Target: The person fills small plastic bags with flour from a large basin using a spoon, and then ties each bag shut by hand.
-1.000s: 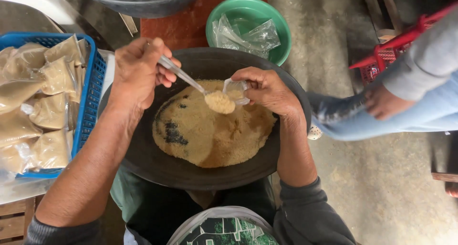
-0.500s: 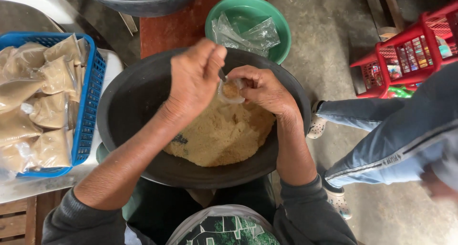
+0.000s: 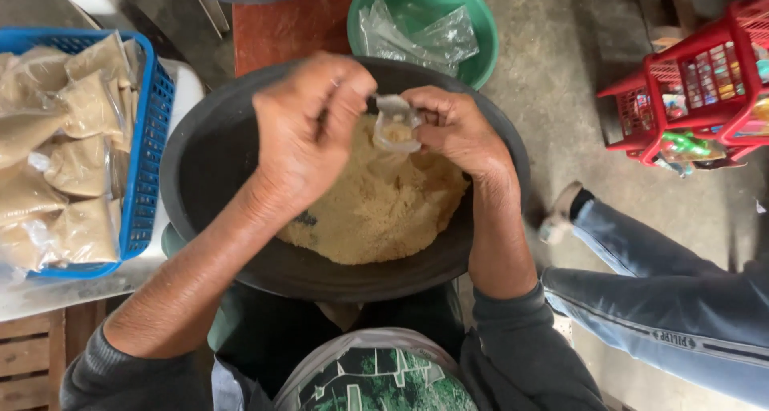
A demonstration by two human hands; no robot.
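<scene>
Two hands meet over the black basin (image 3: pixel 200 187), centre frame. Left hand (image 3: pixel 308 130), which scooped powder (image 3: pixel 376 211) a second ago, now tips its spoon into the small clear bag (image 3: pixel 396 126); fingers clenched on the handle. Right hand (image 3: pixel 456 130) pinches the bag open: filling under way. Left: blue basket (image 3: pixel 148 139) of filled bags. Top: green bowl (image 3: pixel 481 26) of empty bags.

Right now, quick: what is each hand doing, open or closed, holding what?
Left hand: closed on a spoon handle, mostly hidden.
Right hand: closed, pinching a small clear bag open.
</scene>
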